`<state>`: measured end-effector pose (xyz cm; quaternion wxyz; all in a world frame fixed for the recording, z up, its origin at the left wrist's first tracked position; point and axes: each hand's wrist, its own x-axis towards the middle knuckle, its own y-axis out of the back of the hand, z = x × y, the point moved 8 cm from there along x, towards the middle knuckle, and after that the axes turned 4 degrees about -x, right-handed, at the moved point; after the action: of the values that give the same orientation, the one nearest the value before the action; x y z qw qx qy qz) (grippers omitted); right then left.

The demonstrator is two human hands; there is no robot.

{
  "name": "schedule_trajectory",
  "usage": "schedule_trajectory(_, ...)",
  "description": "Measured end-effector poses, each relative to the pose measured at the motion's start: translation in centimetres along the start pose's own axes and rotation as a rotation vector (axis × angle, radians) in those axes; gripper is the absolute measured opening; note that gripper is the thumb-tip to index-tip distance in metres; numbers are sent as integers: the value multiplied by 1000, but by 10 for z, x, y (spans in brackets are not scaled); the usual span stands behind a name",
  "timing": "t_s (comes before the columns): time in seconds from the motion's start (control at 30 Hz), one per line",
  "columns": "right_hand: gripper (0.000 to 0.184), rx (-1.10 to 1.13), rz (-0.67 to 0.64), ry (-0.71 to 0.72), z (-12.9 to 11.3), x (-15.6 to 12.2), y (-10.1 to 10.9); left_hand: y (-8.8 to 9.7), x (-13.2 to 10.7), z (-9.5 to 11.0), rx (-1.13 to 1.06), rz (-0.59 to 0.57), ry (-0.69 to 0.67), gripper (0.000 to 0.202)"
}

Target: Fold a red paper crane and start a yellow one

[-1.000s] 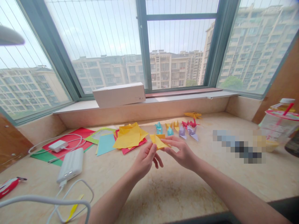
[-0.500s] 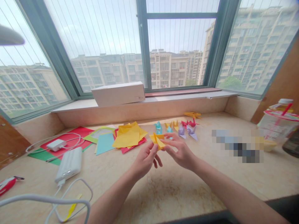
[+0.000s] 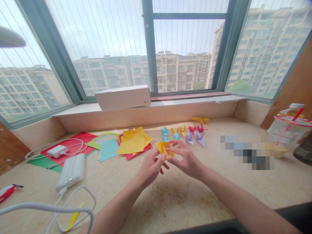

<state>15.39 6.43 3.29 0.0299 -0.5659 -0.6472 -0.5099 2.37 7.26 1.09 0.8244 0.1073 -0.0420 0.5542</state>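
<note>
both hands pinched a folded yellow paper (image 3: 165, 149) above the counter (image 3: 185, 195). the left hand (image 3: 150, 168) gripped its near edge, the right hand (image 3: 186, 159) its right side.

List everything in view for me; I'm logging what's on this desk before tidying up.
folded yellow paper: one, yellow, held above the desk by both hands
paper sheets: a loose pile, yellow, red, blue, green, left of centre
folded paper figures: about nine, blue, yellow, red, lilac, orange, behind the hands
power bank: one, white, left, cable attached
charger: one, white, on red paper
box: one, white, on the sill
lidded cup: one, clear, red straw, far right
desk: one, beige marble
left hand: pinching the paper
right hand: pinching the paper
</note>
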Motion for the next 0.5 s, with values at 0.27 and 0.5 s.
schedule_trajectory(0.27,34,16,11,2,0,-1,-1,0,0,1,58,32,11,38)
schedule_trajectory(0.5,27,127,35,34,-4,-1,0,-2,0,-3,-7,28,57,39)
